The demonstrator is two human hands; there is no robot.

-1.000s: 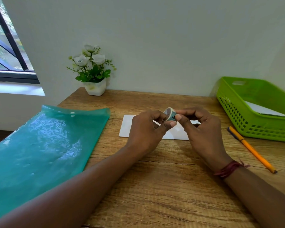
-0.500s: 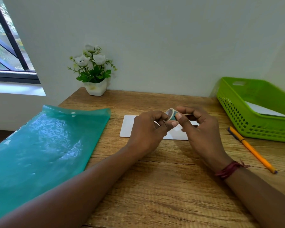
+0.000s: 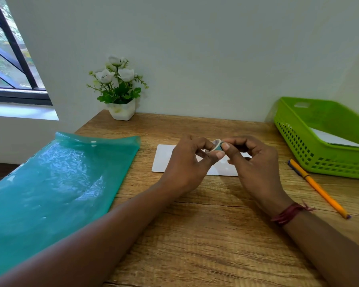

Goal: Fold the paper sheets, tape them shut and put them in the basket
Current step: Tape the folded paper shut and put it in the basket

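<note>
Fingertips [image 3: 219, 155] of the left hand [image 3: 187, 164] pinch a small roll of tape [image 3: 217, 145] above the wooden desk [image 3: 195, 224]; the right hand [image 3: 255, 162] clamps thumb and forefinger on the roll's right edge; a folded white sheet [image 3: 164, 158] lies flat beneath both hands; the green basket [image 3: 311, 150] at far right holds white paper [image 3: 334, 138]; an orange pen [image 3: 319, 188] lies just before it; a teal plastic folder [image 3: 56, 183] lies at left; a potted flower [image 3: 119, 90] stands by the wall.

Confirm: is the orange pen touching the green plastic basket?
Apart. The head view shows bare wooden desk between the orange pen and the green plastic basket along the pen's whole length.
</note>
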